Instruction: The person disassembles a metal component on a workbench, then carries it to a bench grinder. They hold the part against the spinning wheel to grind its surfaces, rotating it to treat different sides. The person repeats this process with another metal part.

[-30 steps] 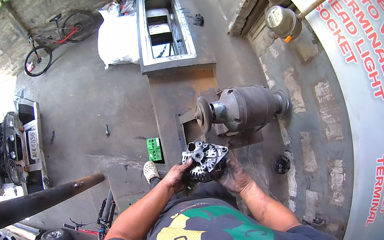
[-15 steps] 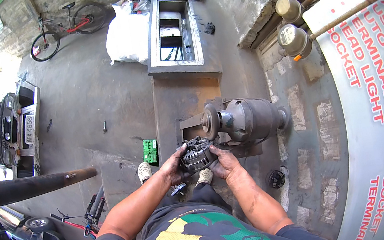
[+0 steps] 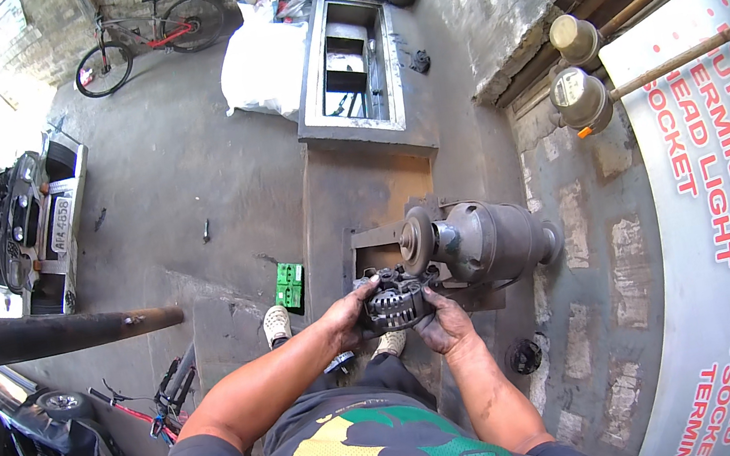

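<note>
Both my hands hold a dark, greasy alternator [image 3: 399, 308] with slots in its metal housing. My left hand [image 3: 348, 320] wraps its left side, the thumb lying over the top. Around the right side closes my right hand [image 3: 449, 323], its fingers partly hidden. Just beyond the alternator stands the round wheel [image 3: 417, 239] of a bench grinder, driven by a big grey motor [image 3: 496, 238] on its right. From above, the alternator's far edge overlaps the wheel's lower edge; whether they touch I cannot tell.
A metal bench [image 3: 314, 207] carries the grinder, and a framed metal box [image 3: 396, 94] sits beyond it. A green box [image 3: 289, 285] is on the floor by my shoe. At left are a metal pole [image 3: 65, 326] and a vehicle front. A dark round part [image 3: 525, 355] lies at right.
The alternator has turned in my hands, and its slotted side now sits more level. The whole scene has shifted a little to the right as my head moved. Both hands keep their hold.
</note>
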A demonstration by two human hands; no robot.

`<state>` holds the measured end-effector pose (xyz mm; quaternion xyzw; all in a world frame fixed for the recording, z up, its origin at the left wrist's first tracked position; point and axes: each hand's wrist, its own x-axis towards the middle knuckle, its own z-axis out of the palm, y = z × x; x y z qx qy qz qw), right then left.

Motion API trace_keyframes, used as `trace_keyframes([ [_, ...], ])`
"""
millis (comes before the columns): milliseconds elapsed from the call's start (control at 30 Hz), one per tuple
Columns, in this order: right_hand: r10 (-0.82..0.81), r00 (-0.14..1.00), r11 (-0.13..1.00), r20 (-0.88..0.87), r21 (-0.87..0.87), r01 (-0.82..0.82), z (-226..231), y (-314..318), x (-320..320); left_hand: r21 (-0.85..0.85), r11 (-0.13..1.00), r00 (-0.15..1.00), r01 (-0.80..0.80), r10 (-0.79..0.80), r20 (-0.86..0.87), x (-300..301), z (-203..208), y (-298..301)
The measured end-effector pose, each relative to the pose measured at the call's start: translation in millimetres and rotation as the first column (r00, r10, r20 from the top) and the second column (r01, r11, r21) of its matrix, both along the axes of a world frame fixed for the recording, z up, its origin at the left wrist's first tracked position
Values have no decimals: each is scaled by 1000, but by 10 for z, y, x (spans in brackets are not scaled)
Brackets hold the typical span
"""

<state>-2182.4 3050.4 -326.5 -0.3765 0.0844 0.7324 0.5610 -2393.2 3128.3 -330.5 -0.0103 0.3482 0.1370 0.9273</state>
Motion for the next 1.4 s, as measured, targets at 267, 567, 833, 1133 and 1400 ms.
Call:
trace_keyframes([
  [267, -9, 999, 982, 53, -190, 19, 65, 136, 103, 9, 1000, 991, 21, -19, -131, 84, 157, -101],
  [567, 256, 962, 961, -97, 131, -243, 334, -493, 285, 331, 935, 992, 124, -114, -49, -612, -65, -261],
  [833, 41, 996, 999, -83, -8, -42, 337, -411, -88, 143, 972, 977, 186, -198, 80, -309, -232, -159],
  [1133, -76, 994, 997, -81, -39, 73, -135, 40, 120, -9, 984, 984, 180, -180, 17, -21, -162, 240],
  [1400, -57, 983, 998, -173, -27, 53, -59, 63, 164, 9, 983, 983, 182, -182, 0, 41, -130, 187],
])
